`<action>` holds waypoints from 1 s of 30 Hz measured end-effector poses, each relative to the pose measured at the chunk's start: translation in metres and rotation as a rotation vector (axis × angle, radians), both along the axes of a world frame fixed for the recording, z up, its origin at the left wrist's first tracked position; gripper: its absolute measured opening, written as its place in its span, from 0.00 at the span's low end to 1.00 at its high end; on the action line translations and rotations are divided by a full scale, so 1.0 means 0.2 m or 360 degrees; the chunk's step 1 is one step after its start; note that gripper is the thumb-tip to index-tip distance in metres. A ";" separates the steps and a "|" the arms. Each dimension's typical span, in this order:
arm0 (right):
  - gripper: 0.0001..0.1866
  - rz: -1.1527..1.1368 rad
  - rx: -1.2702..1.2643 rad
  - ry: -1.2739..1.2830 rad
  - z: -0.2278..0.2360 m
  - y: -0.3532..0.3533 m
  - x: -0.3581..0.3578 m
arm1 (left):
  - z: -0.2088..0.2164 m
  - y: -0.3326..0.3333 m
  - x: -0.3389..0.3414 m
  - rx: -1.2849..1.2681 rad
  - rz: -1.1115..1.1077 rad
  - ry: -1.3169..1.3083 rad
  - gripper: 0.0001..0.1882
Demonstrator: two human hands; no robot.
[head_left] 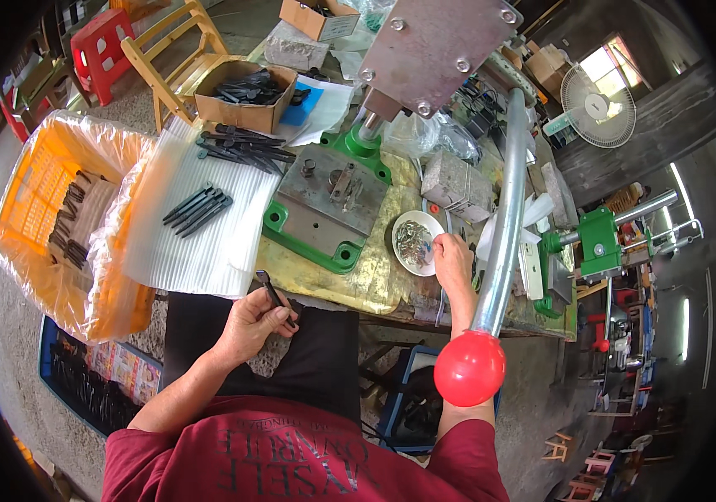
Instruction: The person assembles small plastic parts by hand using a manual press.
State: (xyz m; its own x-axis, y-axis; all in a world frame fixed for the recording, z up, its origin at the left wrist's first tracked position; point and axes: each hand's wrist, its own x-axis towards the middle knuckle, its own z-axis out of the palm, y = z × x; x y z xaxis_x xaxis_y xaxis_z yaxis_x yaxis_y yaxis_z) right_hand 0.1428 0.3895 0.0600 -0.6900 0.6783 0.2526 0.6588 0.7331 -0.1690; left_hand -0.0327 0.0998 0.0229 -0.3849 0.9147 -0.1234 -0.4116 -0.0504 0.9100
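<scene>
My left hand (251,328) grips a slim black elongated part (273,291), tilted, with its rounded head upward, just off the near edge of the bench. At the right, my right hand (456,266) reaches to a white bowl (400,258) that holds small shiny metal pins (413,241). Its fingers are pinched together over the bowl's right rim; what lies between the fingertips is too small to make out. Between my hands stands a green hand press (335,259), with a small metal fixture (343,186) on its steel plate. Several black parts (197,209) lie in a row on white foam sheet (195,272).
The press lever (508,209) with its red ball (469,368) slants above my right forearm. More black parts (245,149) pile near a cardboard box (251,115). An orange plastic-lined crate (28,222) stands at the left. A stone block (458,186) sits behind the bowl.
</scene>
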 end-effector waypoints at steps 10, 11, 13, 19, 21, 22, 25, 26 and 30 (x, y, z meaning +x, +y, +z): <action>0.06 -0.0298 0.0133 -0.0511 -0.03 0.02 -0.08 | 0.01 0.00 0.00 0.0014 -0.0042 -0.0037 0.03; 0.07 -0.0318 0.0179 -0.0622 -0.03 0.02 -0.10 | 0.00 0.00 0.00 0.0013 -0.0038 -0.0039 0.03; 0.06 -0.0227 0.0174 -0.0568 -0.02 0.02 -0.10 | 0.00 0.00 0.00 0.0014 -0.0036 -0.0056 0.04; 0.08 -0.0199 0.0083 -0.0777 0.01 0.01 -0.12 | 0.00 0.01 0.00 0.0017 -0.0052 -0.0054 0.04; 0.08 -0.0179 0.0105 -0.0773 0.01 0.01 -0.11 | 0.00 0.00 0.00 0.0001 -0.0058 -0.0039 0.04; 0.08 -0.0185 0.0079 -0.0717 0.00 0.02 -0.10 | 0.00 0.00 0.00 -0.0020 -0.0068 -0.0026 0.04; 0.07 -0.0187 0.0110 -0.0631 -0.01 0.05 -0.07 | 0.01 -0.01 -0.01 0.0000 -0.0056 -0.0028 0.04; 0.06 -0.0167 0.0069 -0.0484 -0.03 0.06 -0.05 | 0.00 -0.01 -0.01 -0.0003 -0.0044 -0.0031 0.04; 0.06 -0.0105 0.0028 -0.0209 -0.07 0.11 0.02 | 0.01 -0.01 -0.01 -0.0002 -0.0078 0.0001 0.04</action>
State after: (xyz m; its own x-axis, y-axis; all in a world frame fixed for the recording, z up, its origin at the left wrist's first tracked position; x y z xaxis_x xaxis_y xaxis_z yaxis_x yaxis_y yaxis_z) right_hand 0.1471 0.4113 0.0458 -0.6717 0.7197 0.1755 0.7215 0.6893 -0.0657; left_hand -0.0349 0.0977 0.0246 -0.3397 0.9322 -0.1246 -0.4131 -0.0289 0.9102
